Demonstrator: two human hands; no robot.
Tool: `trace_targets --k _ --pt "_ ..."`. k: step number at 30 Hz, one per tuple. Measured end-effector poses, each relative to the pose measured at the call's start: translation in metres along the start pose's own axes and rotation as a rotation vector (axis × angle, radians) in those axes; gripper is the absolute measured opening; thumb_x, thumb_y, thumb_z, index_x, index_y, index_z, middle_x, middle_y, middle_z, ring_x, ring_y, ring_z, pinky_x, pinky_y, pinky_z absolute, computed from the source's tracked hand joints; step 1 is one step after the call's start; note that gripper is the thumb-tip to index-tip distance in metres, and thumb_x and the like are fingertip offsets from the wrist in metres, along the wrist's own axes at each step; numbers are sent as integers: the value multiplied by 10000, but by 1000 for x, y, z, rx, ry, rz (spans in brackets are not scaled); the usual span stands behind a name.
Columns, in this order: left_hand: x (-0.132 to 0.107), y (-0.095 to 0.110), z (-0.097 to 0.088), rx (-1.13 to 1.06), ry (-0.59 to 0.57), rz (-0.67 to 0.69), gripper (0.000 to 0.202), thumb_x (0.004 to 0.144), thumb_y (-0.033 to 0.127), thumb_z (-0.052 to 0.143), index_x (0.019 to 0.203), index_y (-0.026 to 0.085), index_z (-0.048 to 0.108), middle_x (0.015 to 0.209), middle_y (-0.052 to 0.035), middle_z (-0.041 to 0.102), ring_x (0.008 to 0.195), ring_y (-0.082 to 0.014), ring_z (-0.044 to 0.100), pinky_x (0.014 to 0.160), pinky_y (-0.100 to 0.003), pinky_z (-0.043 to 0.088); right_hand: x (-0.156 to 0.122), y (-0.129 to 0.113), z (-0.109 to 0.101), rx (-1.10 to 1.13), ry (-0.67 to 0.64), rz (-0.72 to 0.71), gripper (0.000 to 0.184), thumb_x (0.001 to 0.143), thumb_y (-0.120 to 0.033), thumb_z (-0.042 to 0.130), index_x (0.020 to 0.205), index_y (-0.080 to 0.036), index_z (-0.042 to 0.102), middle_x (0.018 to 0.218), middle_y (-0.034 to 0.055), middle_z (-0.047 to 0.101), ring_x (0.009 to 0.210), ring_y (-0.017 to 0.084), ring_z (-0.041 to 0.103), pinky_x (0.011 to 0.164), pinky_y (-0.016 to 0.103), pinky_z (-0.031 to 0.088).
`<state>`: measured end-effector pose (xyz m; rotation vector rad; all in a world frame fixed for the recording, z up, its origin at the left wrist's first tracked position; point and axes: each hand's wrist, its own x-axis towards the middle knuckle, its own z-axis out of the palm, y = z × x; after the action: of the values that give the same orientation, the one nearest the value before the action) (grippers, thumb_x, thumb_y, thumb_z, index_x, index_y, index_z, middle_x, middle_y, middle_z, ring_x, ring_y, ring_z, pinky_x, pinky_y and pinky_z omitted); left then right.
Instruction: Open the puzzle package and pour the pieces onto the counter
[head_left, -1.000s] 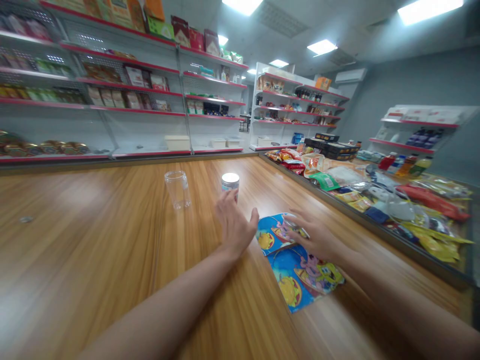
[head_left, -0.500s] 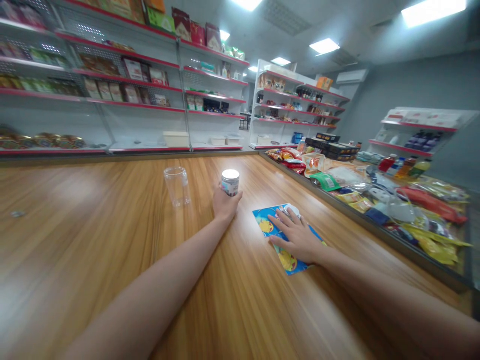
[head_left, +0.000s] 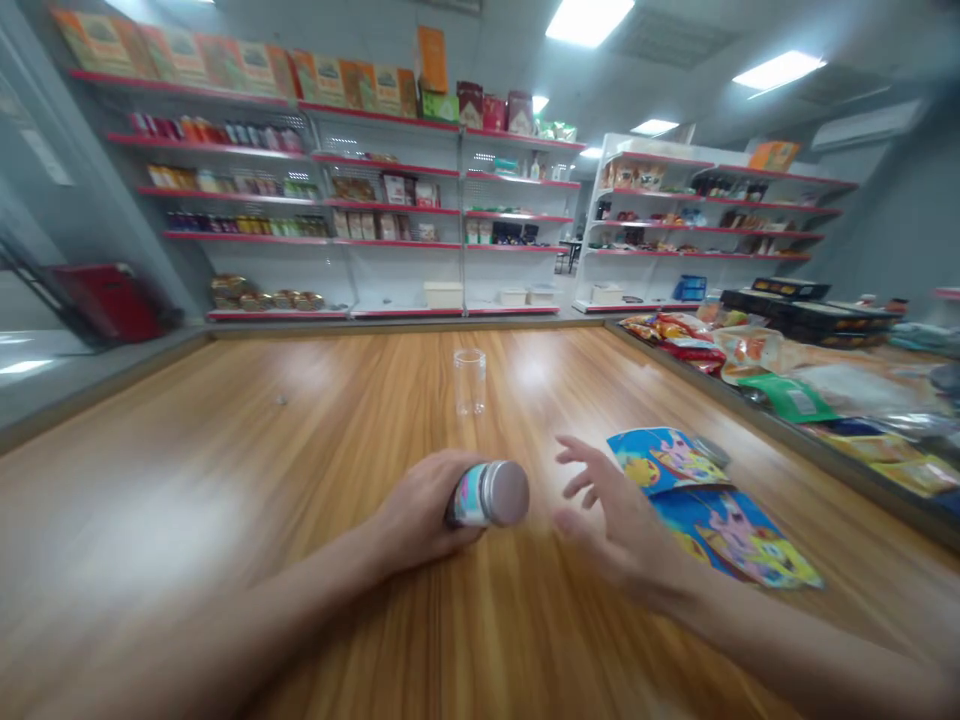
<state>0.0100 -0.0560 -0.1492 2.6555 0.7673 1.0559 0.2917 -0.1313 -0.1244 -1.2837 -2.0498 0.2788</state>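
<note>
Silvery metal caps the jar, which lies just below the centre of the frame, tipped so that its lid points to the right and toward the viewer. The left hand is closed around its body from the left, fingers over the top and thumb beneath, with part of the coloured label showing. Whether the jar touches the table or is held just above it cannot be told.

The right hand is near the lid but apart from it, fingers spread and curved, holding nothing; it is a little blurred. Behind it, right of centre, lie two blue sheets with cartoon prints, and at the upper one's right edge a round grey thing, too unclear to name. A clear cup stands upright above the jar in the frame.

The jar looks stiff and smooth, probably with some weight for its size, and could slip in a loose or damp palm. A wrap around the body seems the surest hold; the lid's rim should suit fingertips set round it. The cup looks light, easily tipped and possibly fragile, best taken low on its sides.
</note>
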Motion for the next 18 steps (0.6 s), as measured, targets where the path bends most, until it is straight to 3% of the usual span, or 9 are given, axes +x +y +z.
trace_targets --k 2,3,5,7,10,14,18 --pt "-21 2 -17 120 31 23 523 823 307 699 1286 224 470 1118 -102 648 1001 -255 646 855 -389 547 16 -34 32 203 -90 20 773 890 -538 628 1518 -247 284 1276 136 592 750 180 646 670 353 583" --pt "-28 3 -22 160 48 19 539 840 331 698 1308 220 456 1117 -112 641 1002 -258 646 856 -391 554 24 -46 46 244 -105 10 782 859 -537 667 1496 -243 323 1249 126 609 756 183 645 663 343 574" --pt "-34 4 -26 198 24 5 599 870 383 684 1386 217 427 1147 -126 622 1002 -252 649 856 -384 565 34 -60 69 321 -87 -13 662 840 -474 695 1397 -228 436 1216 105 635 898 217 658 774 354 561" --pt "-33 2 -26 209 3 -23 631 872 436 693 1409 219 444 1175 -130 603 1018 -250 644 861 -376 566 39 -60 79 375 -72 54 456 879 -426 654 1257 -209 520 1085 71 676 890 206 656 776 332 534" --pt "-26 -3 -23 122 -26 -54 630 838 493 736 1357 208 520 1142 -113 605 980 -232 639 837 -353 559 37 -45 74 343 -142 215 357 946 -497 574 1130 -191 565 893 29 678 752 174 621 675 299 472" --pt "-21 -6 -20 -62 -82 -129 633 779 538 784 1282 206 590 1045 -74 614 888 -191 626 779 -306 543 32 -28 60 349 -206 239 409 967 -581 519 1058 -189 590 871 20 664 765 169 605 668 289 441" --pt "-23 -5 -23 -112 -85 -146 609 763 516 800 1241 184 619 1005 -68 619 868 -183 619 767 -295 522 31 -30 61 359 -203 234 437 963 -608 513 1068 -191 588 863 17 662 750 167 598 661 289 435"
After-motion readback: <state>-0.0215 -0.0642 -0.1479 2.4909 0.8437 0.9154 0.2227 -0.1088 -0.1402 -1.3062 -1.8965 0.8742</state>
